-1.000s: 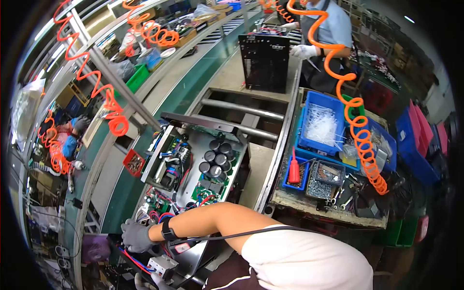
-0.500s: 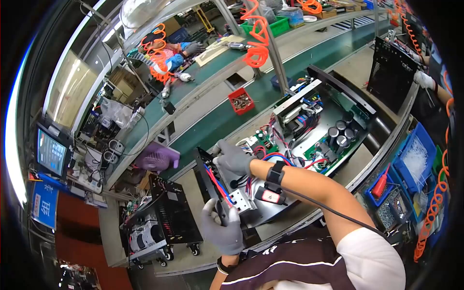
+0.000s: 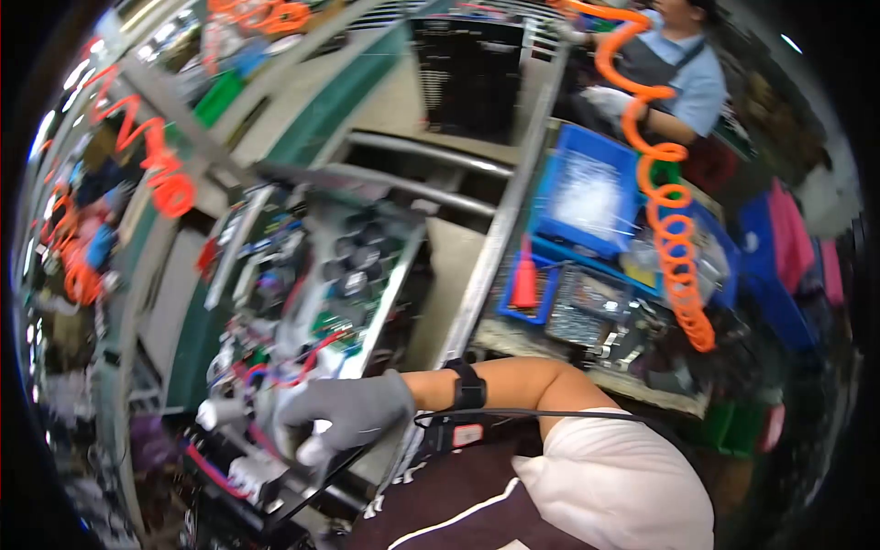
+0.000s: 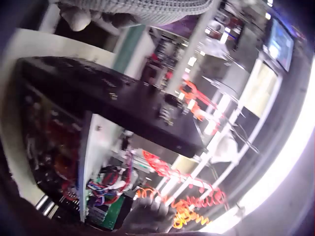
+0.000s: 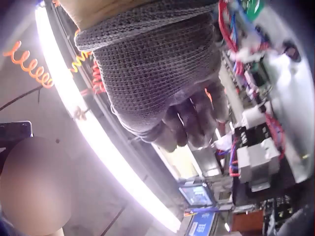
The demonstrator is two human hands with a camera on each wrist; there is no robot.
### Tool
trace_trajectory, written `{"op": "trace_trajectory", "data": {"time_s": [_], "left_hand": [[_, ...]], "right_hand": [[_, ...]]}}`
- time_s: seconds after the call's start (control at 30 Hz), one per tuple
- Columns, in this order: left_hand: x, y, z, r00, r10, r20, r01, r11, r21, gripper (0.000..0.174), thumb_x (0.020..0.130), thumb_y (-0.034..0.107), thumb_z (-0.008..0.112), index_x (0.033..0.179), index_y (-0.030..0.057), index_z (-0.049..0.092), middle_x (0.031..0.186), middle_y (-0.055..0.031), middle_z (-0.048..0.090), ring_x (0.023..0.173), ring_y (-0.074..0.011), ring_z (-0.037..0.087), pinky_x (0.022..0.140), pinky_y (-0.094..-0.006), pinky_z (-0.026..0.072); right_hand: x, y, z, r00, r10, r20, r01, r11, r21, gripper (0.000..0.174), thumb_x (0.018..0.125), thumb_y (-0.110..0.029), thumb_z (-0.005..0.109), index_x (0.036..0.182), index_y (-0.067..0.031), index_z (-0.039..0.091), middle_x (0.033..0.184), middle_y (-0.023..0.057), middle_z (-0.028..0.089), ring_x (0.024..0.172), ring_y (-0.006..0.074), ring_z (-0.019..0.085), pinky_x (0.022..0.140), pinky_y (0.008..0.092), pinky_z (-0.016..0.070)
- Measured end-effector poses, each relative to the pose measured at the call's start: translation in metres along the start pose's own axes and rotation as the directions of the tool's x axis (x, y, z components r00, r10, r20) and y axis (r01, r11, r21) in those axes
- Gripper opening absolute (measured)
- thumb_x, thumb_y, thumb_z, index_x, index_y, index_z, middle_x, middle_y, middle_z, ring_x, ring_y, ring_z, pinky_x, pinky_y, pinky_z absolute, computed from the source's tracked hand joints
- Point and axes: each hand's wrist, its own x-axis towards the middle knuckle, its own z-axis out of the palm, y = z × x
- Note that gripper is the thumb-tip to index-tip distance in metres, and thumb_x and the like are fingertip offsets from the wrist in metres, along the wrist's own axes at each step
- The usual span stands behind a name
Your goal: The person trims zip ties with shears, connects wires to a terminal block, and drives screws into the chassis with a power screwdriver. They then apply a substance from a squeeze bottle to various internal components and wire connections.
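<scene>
At the near edge of the assembly bench, the gloved right hand [image 3: 344, 417] sits on the upper edge of a black panel [image 3: 307, 486] that stands at the near end of an open chassis [image 3: 367, 275]. Its fingers [image 5: 192, 123] are curled down over that edge, so the panel lies directly under the palm and runs down and away from it towards the bench's near left corner. The head view is blurred, so the exact contact is hard to read. Red and blue wires [image 3: 284, 367] run just beyond the knuckles, and a white breaker [image 5: 256, 162] sits on the chassis close beside the fingertips. The left hand [image 4: 138, 7] shows only as a strip of grey glove above the panel in its wrist view; I cannot tell whether it is clenched or released. Well apart, by the bench's right edge, stand a blue bin [image 3: 587, 197] and an orange coiled hose [image 3: 674, 247].
</scene>
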Motion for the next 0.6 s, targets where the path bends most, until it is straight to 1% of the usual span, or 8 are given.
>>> {"op": "trace_trajectory", "data": {"time_s": [0.03, 0.1, 0.17, 0.2, 0.27, 0.37, 0.53, 0.6], "left_hand": [[0.000, -0.016, 0.009, 0.998, -0.069, 0.000, 0.068, 0.982, 0.175, 0.040, 0.086, 0.040, 0.055, 0.104, 0.0044, 0.060, 0.074, -0.0020, 0.056, 0.059, -0.0121, 0.049, 0.054, -0.0254, 0.0406], [0.013, -0.045, 0.041, 0.980, -0.167, 0.109, 0.076, 0.817, 0.572, 0.040, 0.085, 0.038, 0.056, 0.104, 0.0018, 0.060, 0.074, -0.0033, 0.057, 0.060, -0.0125, 0.050, 0.055, -0.0255, 0.0408], [0.039, -0.070, 0.088, 0.925, -0.190, 0.329, -0.192, 0.512, 0.837, 0.041, 0.085, 0.036, 0.057, 0.104, -0.0007, 0.061, 0.074, -0.0045, 0.059, 0.062, -0.0128, 0.052, 0.056, -0.0257, 0.0410], [0.050, -0.085, 0.114, 0.872, -0.218, 0.438, -0.295, 0.480, 0.826, 0.041, 0.085, 0.035, 0.058, 0.103, -0.0020, 0.061, 0.074, -0.0051, 0.060, 0.062, -0.0129, 0.052, 0.057, -0.0257, 0.0411], [0.013, -0.065, 0.258, 0.659, -0.394, 0.640, -0.044, 0.829, 0.557, 0.043, 0.086, 0.023, 0.061, 0.112, -0.0110, 0.055, 0.080, -0.0109, 0.061, 0.064, -0.0140, 0.052, 0.062, -0.0274, 0.0430], [0.008, -0.092, 0.362, 0.508, -0.617, 0.602, 0.119, 0.742, 0.660, 0.035, 0.095, 0.004, 0.042, 0.127, -0.0116, 0.043, 0.094, -0.0139, 0.061, 0.066, -0.0149, 0.056, 0.060, -0.0246, 0.0462], [0.005, -0.166, 0.450, 0.178, -0.768, 0.616, 0.313, 0.637, 0.704, 0.045, 0.095, 0.030, 0.053, 0.120, -0.0071, 0.049, 0.096, -0.0104, 0.060, 0.082, -0.0172, 0.059, 0.070, -0.0283, 0.0492], [-0.007, -0.185, 0.476, 0.204, -0.790, 0.578, 0.340, 0.611, 0.715, 0.059, 0.094, 0.048, 0.047, 0.122, -0.0048, 0.046, 0.106, -0.0139, 0.058, 0.099, -0.0256, 0.061, 0.089, -0.0351, 0.0510]], "right_hand": [[-0.035, -0.013, -0.015, 0.970, 0.244, 0.019, -0.243, 0.969, -0.052, 0.026, 0.084, -0.025, 0.064, 0.096, -0.0015, 0.062, 0.086, 0.0096, 0.063, 0.083, 0.0184, 0.059, 0.074, 0.0344, 0.0466], [-0.109, -0.003, -0.033, 0.962, 0.224, -0.157, -0.237, 0.969, -0.068, 0.032, 0.086, -0.027, 0.064, 0.103, 0.0001, 0.061, 0.095, 0.0093, 0.064, 0.085, 0.0185, 0.060, 0.076, 0.0349, 0.0477], [-0.186, -0.019, -0.045, 0.806, 0.470, -0.360, -0.468, 0.878, 0.100, 0.031, 0.087, -0.025, 0.063, 0.104, 0.0008, 0.060, 0.103, 0.0101, 0.063, 0.097, 0.0200, 0.059, 0.086, 0.0337, 0.0459], [-0.226, -0.016, -0.047, 0.715, 0.521, -0.466, -0.544, 0.834, 0.098, 0.031, 0.086, -0.026, 0.063, 0.104, -0.0011, 0.061, 0.099, 0.0085, 0.064, 0.096, 0.0183, 0.059, 0.087, 0.0332, 0.0454], [-0.280, -0.047, -0.049, 0.609, 0.474, -0.636, -0.594, 0.804, 0.030, 0.028, 0.085, -0.022, 0.063, 0.105, -0.0015, 0.062, 0.100, 0.0088, 0.065, 0.096, 0.0176, 0.059, 0.088, 0.0329, 0.0452], [-0.339, -0.081, -0.041, 0.303, 0.544, -0.783, -0.655, 0.715, 0.244, 0.024, 0.084, -0.018, 0.063, 0.102, -0.0017, 0.064, 0.095, 0.0070, 0.064, 0.093, 0.0138, 0.058, 0.083, 0.0295, 0.0461], [-0.399, -0.124, -0.026, 0.077, 0.487, -0.870, -0.613, 0.711, 0.344, 0.022, 0.084, -0.015, 0.061, 0.100, -0.0005, 0.063, 0.090, 0.0035, 0.063, 0.085, 0.0108, 0.058, 0.078, 0.0264, 0.0448], [-0.414, -0.128, -0.019, 0.018, 0.469, -0.883, -0.594, 0.715, 0.367, 0.022, 0.084, -0.014, 0.060, 0.100, -0.0001, 0.062, 0.090, 0.0035, 0.063, 0.083, 0.0104, 0.057, 0.077, 0.0259, 0.0442]]}}
